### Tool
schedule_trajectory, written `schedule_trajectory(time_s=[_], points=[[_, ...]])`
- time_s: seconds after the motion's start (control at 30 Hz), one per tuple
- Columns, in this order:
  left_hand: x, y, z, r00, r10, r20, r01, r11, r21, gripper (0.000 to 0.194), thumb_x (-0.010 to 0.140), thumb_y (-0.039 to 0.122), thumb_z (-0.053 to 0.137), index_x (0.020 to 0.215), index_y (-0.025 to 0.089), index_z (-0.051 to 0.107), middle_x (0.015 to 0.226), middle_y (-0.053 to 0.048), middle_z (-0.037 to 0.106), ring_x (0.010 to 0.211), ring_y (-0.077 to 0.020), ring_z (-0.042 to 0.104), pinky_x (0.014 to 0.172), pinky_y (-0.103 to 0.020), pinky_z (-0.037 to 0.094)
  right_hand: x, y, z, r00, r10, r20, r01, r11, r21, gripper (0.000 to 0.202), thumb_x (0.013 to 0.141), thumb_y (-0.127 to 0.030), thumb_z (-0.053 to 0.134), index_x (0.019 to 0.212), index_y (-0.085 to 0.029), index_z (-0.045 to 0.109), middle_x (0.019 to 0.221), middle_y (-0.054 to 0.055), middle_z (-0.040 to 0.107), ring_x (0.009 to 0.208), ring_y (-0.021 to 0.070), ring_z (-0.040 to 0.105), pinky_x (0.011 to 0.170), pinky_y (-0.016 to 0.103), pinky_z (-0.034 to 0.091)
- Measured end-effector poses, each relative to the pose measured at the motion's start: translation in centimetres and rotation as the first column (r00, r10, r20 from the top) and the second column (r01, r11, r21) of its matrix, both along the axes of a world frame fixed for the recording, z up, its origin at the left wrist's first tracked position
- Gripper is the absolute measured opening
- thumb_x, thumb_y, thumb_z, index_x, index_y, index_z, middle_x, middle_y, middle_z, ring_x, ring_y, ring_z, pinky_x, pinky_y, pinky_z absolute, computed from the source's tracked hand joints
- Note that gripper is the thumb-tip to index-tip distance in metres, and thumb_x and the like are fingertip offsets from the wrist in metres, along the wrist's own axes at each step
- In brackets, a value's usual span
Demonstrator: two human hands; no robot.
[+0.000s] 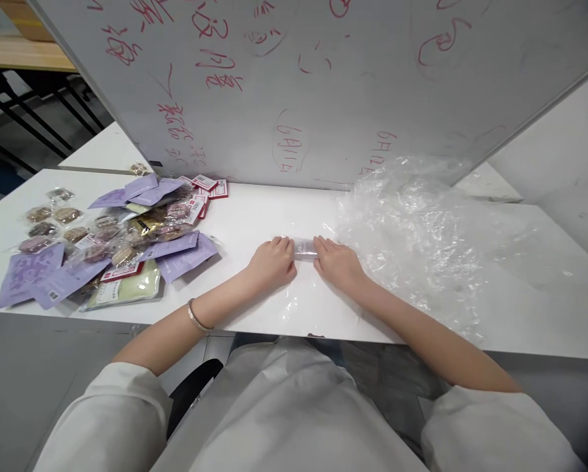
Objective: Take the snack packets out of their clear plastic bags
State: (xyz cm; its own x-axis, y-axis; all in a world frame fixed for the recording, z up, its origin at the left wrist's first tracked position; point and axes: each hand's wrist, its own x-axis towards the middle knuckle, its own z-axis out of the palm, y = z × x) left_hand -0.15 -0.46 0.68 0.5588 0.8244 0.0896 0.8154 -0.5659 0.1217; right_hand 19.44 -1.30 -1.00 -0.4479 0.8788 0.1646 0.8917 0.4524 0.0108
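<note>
At the middle of the white table, a narrow pale purple packet (304,248) lies between my hands, with what looks like clear film around it. My left hand (273,261) has its fingers curled over the left end, and a bracelet circles that wrist. Over the right end, my right hand (339,263) is closed in the same way. The packet's two ends are hidden under my fingers. Some thin clear plastic glints on the table just in front of it.
A heap of crumpled clear plastic bags (416,242) spreads to the right. On the left lie purple pouches (176,248), wrapped round items (67,215), red-and-white cards (205,182) and a green pouch (135,286). A whiteboard (323,92) with red writing stands behind the table (254,203).
</note>
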Motion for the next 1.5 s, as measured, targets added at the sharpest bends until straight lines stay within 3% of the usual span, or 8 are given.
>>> schedule_trajectory(time_s=[0.17, 0.33, 0.53, 0.7, 0.93, 1.13, 1.27, 1.5], points=[[2.2, 1.3, -0.2, 0.977, 0.211, 0.021, -0.21, 0.977, -0.041, 0.055, 0.09, 0.001, 0.039, 0.145, -0.001, 0.045, 0.115, -0.027, 0.066, 0.111, -0.0357, 0.064, 0.086, -0.046, 0.054, -2.0, 1.8, 0.5, 0.992, -0.122, 0.023, 0.122, 0.992, 0.001, 0.054, 0.084, 0.005, 0.037, 0.132, 0.0, 0.06, 0.111, 0.026, 0.072, 0.093, 0.0316, 0.072, 0.083, 0.044, 0.056], [2.2, 3.2, 0.4, 0.894, 0.258, 0.366, -0.264, 0.964, -0.033, 0.058, 0.091, 0.003, 0.038, 0.148, 0.003, 0.044, 0.145, -0.029, 0.05, 0.128, -0.0379, 0.056, 0.096, -0.05, 0.053, -2.7, 3.1, 0.5, 0.974, -0.191, -0.12, 0.195, 0.98, 0.025, 0.055, 0.087, -0.002, 0.036, 0.138, -0.001, 0.056, 0.11, 0.027, 0.073, 0.077, 0.0301, 0.073, 0.067, 0.043, 0.057], [2.6, 2.7, 3.5, 0.505, 0.271, 0.82, -0.153, 0.962, -0.225, 0.049, 0.094, 0.016, 0.041, 0.142, 0.014, 0.055, 0.156, -0.014, 0.044, 0.141, -0.0294, 0.045, 0.11, -0.048, 0.045, -1.7, 3.8, 1.5, 0.958, -0.122, -0.259, 0.171, 0.97, 0.175, 0.054, 0.095, -0.007, 0.031, 0.143, -0.011, 0.056, 0.113, 0.018, 0.075, 0.085, 0.0243, 0.073, 0.076, 0.038, 0.059], [2.6, 1.8, 5.4, 0.176, 0.504, 0.846, -0.005, 0.86, -0.511, 0.047, 0.086, 0.038, 0.069, 0.126, 0.014, 0.066, 0.149, -0.015, 0.052, 0.126, -0.0324, 0.059, 0.099, -0.044, 0.054, 0.5, 3.5, 3.1, 0.959, -0.032, -0.28, 0.079, 0.984, 0.158, 0.05, 0.101, -0.014, 0.028, 0.139, -0.014, 0.06, 0.133, 0.016, 0.066, 0.125, 0.0313, 0.062, 0.1, 0.05, 0.052], [2.6, 1.7, 4.7, -0.066, 0.642, 0.764, 0.218, 0.757, -0.617, 0.039, 0.065, 0.029, 0.087, 0.095, 0.012, 0.07, 0.094, -0.011, 0.075, 0.091, -0.0226, 0.07, 0.089, -0.042, 0.055, 1.9, 3.7, 4.3, 0.953, -0.028, -0.303, 0.088, 0.979, 0.187, 0.045, 0.105, -0.022, 0.031, 0.134, -0.03, 0.064, 0.135, 0.007, 0.065, 0.131, 0.0308, 0.056, 0.11, 0.056, 0.041], [4.1, 1.0, 3.8, -0.269, 0.599, 0.754, 0.301, 0.796, -0.525, 0.042, 0.06, 0.031, 0.091, 0.095, 0.014, 0.073, 0.092, -0.006, 0.076, 0.087, -0.0183, 0.07, 0.09, -0.036, 0.052, -0.7, 1.5, 5.1, 0.851, -0.177, -0.494, 0.243, 0.967, 0.073, 0.055, 0.098, -0.015, 0.037, 0.152, -0.016, 0.044, 0.133, 0.019, 0.061, 0.116, 0.0321, 0.062, 0.098, 0.051, 0.051], [4.0, 0.4, 3.7, -0.2, 0.564, 0.802, 0.318, 0.811, -0.491, 0.041, 0.067, 0.035, 0.088, 0.101, 0.017, 0.076, 0.099, -0.007, 0.077, 0.095, -0.0208, 0.069, 0.09, -0.035, 0.052, -0.2, -0.2, 6.9, 0.641, -0.101, -0.761, -0.053, 0.983, -0.175, 0.061, 0.092, -0.033, 0.056, 0.15, -0.021, 0.045, 0.137, 0.013, 0.062, 0.121, 0.0303, 0.06, 0.099, 0.048, 0.053], [5.0, -0.9, 3.6, 0.289, 0.43, 0.855, 0.226, 0.838, -0.498, 0.028, 0.087, 0.044, 0.068, 0.107, 0.026, 0.077, 0.125, -0.007, 0.067, 0.121, -0.0255, 0.059, 0.101, -0.037, 0.047, 4.7, -2.0, 8.5, 0.146, -0.38, -0.913, -0.253, 0.878, -0.406, 0.036, 0.077, -0.038, 0.078, 0.109, -0.022, 0.075, 0.111, 0.004, 0.075, 0.105, 0.0249, 0.07, 0.096, 0.042, 0.056]])
